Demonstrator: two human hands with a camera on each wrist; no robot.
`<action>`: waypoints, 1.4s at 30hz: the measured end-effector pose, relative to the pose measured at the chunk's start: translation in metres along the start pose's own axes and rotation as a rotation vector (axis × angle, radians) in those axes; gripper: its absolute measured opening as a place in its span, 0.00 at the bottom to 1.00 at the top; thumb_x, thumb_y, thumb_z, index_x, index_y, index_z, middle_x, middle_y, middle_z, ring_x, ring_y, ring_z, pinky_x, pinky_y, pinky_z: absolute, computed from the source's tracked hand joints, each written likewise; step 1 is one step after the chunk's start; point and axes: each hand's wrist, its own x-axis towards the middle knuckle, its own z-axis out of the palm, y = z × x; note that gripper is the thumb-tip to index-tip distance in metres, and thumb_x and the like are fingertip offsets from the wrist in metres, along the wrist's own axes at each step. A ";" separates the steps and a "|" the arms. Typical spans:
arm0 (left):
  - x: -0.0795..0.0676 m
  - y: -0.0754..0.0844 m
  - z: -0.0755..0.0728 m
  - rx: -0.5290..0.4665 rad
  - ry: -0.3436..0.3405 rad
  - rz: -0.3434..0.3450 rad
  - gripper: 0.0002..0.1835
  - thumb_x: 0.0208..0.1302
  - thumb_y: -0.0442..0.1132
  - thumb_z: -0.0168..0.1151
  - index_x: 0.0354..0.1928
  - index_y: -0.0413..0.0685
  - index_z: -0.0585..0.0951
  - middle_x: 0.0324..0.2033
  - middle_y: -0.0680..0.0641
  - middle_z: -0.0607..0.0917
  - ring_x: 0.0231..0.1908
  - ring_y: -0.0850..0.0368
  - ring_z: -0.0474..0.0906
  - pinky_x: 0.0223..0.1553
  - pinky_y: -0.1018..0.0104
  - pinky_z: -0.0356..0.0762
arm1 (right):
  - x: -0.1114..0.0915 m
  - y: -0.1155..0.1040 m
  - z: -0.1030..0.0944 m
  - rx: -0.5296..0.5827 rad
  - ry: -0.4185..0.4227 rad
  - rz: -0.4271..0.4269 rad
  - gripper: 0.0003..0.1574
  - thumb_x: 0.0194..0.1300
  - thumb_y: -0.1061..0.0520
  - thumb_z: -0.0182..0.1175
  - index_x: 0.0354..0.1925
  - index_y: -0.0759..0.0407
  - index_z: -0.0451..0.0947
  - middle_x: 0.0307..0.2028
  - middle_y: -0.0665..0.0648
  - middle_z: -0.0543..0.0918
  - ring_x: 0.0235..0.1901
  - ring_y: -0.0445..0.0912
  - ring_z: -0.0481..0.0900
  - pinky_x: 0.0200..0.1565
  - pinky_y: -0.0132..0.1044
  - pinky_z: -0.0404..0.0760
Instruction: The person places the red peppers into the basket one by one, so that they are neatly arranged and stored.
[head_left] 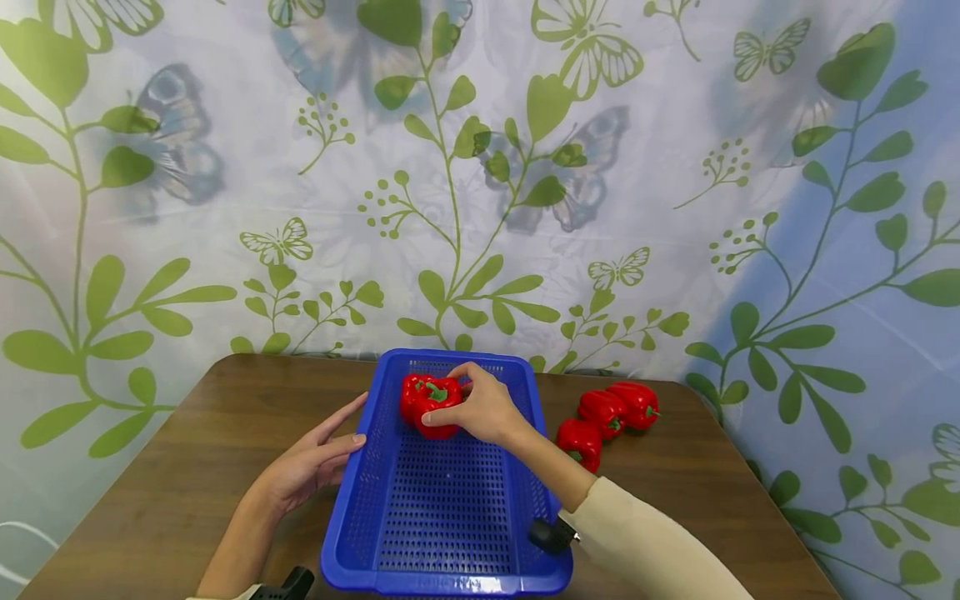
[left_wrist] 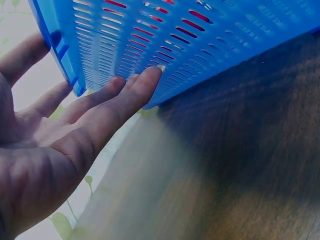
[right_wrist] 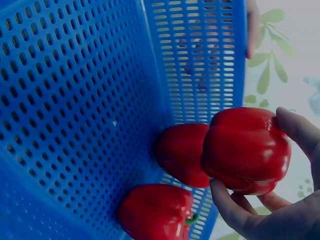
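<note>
A red bell pepper [right_wrist: 245, 150] is gripped between the thumb and fingers of my right hand [head_left: 483, 407], over the far part of the blue perforated plastic basket [head_left: 447, 585]. Below it in the right wrist view, two more red peppers lie in the basket: one [right_wrist: 181, 155] partly hidden behind the held pepper, the other [right_wrist: 152, 212] showing its green stem. My left hand [head_left: 303, 468] touches the basket's left side, fingers extended along the rim and outer wall. In the left wrist view its fingers [left_wrist: 117, 107] look fairly straight beside the slotted wall.
Three red bell peppers lie on the brown wooden table [head_left: 693, 500] right of the basket: a near one [head_left: 579, 442], a middle one [head_left: 602, 412] and a far one [head_left: 636, 404]. A curtain [head_left: 480, 250] with leaves and butterflies hangs behind the table.
</note>
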 end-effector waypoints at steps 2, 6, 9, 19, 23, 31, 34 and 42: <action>0.000 0.000 0.000 0.002 0.003 0.001 0.38 0.79 0.38 0.50 0.81 0.68 0.46 0.69 0.30 0.72 0.62 0.37 0.78 0.57 0.45 0.81 | 0.002 0.001 0.005 -0.009 -0.015 -0.014 0.43 0.49 0.44 0.79 0.58 0.57 0.73 0.50 0.61 0.82 0.46 0.51 0.80 0.40 0.40 0.84; 0.000 0.000 0.000 0.009 0.004 0.001 0.38 0.79 0.39 0.50 0.82 0.68 0.46 0.68 0.31 0.73 0.62 0.37 0.79 0.57 0.46 0.81 | 0.005 0.003 0.013 -0.011 -0.034 -0.019 0.43 0.47 0.45 0.80 0.57 0.58 0.73 0.45 0.59 0.84 0.42 0.48 0.80 0.37 0.38 0.83; 0.000 0.000 -0.001 0.012 0.002 -0.002 0.37 0.79 0.39 0.50 0.81 0.68 0.46 0.69 0.32 0.73 0.63 0.37 0.78 0.58 0.46 0.81 | 0.006 0.005 0.019 -0.010 -0.042 -0.014 0.44 0.47 0.46 0.81 0.57 0.58 0.72 0.45 0.58 0.84 0.42 0.48 0.81 0.37 0.39 0.82; 0.000 0.002 -0.001 0.013 0.008 -0.015 0.37 0.79 0.40 0.50 0.81 0.69 0.46 0.70 0.31 0.71 0.64 0.36 0.77 0.59 0.47 0.80 | 0.008 0.011 0.032 -0.015 -0.053 0.007 0.44 0.46 0.46 0.81 0.57 0.58 0.72 0.46 0.59 0.84 0.42 0.48 0.81 0.38 0.40 0.83; 0.000 0.003 -0.001 0.011 0.007 -0.018 0.38 0.79 0.40 0.50 0.81 0.69 0.46 0.70 0.31 0.70 0.64 0.36 0.76 0.59 0.47 0.80 | 0.009 0.013 0.035 -0.038 -0.056 0.001 0.44 0.46 0.46 0.81 0.56 0.58 0.71 0.43 0.58 0.82 0.38 0.47 0.78 0.36 0.39 0.81; -0.001 0.002 -0.002 0.011 0.011 -0.020 0.37 0.79 0.40 0.50 0.81 0.69 0.47 0.71 0.31 0.69 0.65 0.36 0.76 0.59 0.46 0.80 | 0.009 0.015 0.045 -0.087 -0.073 -0.006 0.44 0.43 0.46 0.83 0.53 0.56 0.71 0.42 0.56 0.81 0.40 0.48 0.76 0.42 0.45 0.79; -0.002 0.000 -0.002 0.013 0.010 -0.017 0.37 0.79 0.40 0.50 0.81 0.69 0.46 0.71 0.32 0.70 0.64 0.36 0.76 0.59 0.45 0.80 | 0.008 0.017 0.049 -0.092 -0.076 -0.010 0.44 0.42 0.46 0.84 0.51 0.56 0.71 0.41 0.55 0.81 0.41 0.48 0.77 0.43 0.45 0.79; -0.003 -0.003 -0.001 0.020 0.003 -0.004 0.37 0.79 0.40 0.49 0.81 0.69 0.46 0.71 0.32 0.70 0.64 0.36 0.76 0.59 0.45 0.80 | 0.003 0.021 0.056 -0.117 -0.087 -0.020 0.42 0.42 0.46 0.84 0.50 0.55 0.71 0.40 0.54 0.82 0.42 0.48 0.77 0.42 0.44 0.79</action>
